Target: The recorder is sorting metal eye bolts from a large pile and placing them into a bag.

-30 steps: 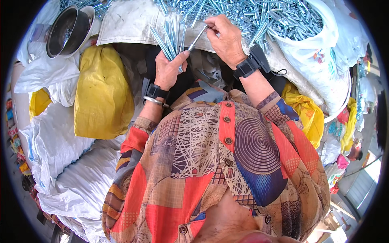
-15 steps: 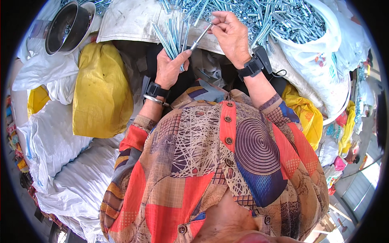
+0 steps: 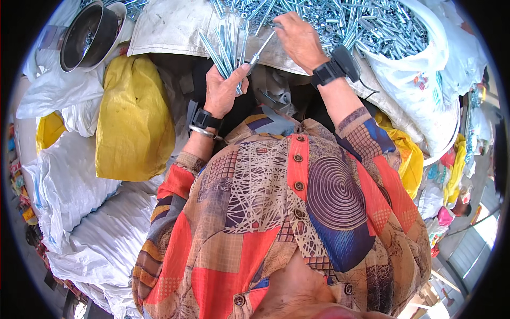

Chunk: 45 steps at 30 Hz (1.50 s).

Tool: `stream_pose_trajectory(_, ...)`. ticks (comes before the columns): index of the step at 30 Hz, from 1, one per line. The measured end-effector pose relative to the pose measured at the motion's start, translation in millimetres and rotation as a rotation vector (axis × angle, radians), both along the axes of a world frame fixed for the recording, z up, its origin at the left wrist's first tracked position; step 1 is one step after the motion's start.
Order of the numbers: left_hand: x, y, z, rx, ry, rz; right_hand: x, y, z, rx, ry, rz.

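My left hand [image 3: 222,90] is closed round a bunch of long, thin silvery bolts [image 3: 226,50], their ends fanned out above the fingers. One bolt [image 3: 260,51] with a thicker sleeve-like part leans out to the right from between my thumb and fingers. Its upper end reaches close to the fingertips of my right hand [image 3: 300,42]. That hand is bent over with fingers drawn together at the edge of the heap; whatever is in them is too small to make out. Behind both hands lies a big heap of loose bolts and small metal parts [image 3: 340,26].
A pale cloth sheet [image 3: 164,29] covers the work surface's near edge. At the far left stands a dark bowl [image 3: 79,45] with a few metal pieces. To the right a white plastic bag [image 3: 411,74] bulges beside the heap. A yellow sack [image 3: 133,122] hangs at left, above white sacks [image 3: 79,181].
My right hand has turned over, palm downward, and shifted slightly away from me toward the heap. My left hand keeps its bunch of bolts in nearly the same place.
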<state>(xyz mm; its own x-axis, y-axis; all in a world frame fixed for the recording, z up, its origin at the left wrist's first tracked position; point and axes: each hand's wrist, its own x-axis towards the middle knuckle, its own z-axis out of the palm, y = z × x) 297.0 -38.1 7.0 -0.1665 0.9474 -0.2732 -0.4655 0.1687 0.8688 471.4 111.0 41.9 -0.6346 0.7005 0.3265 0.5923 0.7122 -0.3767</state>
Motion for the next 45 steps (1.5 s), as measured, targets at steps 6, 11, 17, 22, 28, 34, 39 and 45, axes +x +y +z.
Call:
stream_pose_trajectory(6,1,2,0,0.039,-0.007,0.017,-4,7,-14,-0.095,0.050,-0.072)
stream_pose_trajectory(11,-2,1,-1,-0.003,-0.007,-0.001,6,0,-2,-0.903,0.730,-0.039)
stream_pose_trajectory(17,-3,1,-4,0.017,0.009,-0.028,5,-13,18,-0.919,0.647,0.014)
stream_pose_trajectory(22,-2,0,-1,0.061,0.243,-0.021,14,-16,16,-0.957,0.516,-0.062)
stream_pose_trajectory(28,0,-1,17,0.001,0.552,-0.050,23,-31,8,-1.195,0.761,-0.210)
stream_pose_trajectory(34,-13,17,39,0.081,0.684,-0.201,38,-31,9,-1.292,0.937,-0.200)
stream_pose_trajectory(39,-27,47,71,0.129,0.628,-0.337,41,-24,29,-1.243,1.031,-0.169)
stream_pose_trajectory(45,-15,69,84,-0.097,0.097,-0.424,50,-8,48,-1.066,1.008,-0.117)
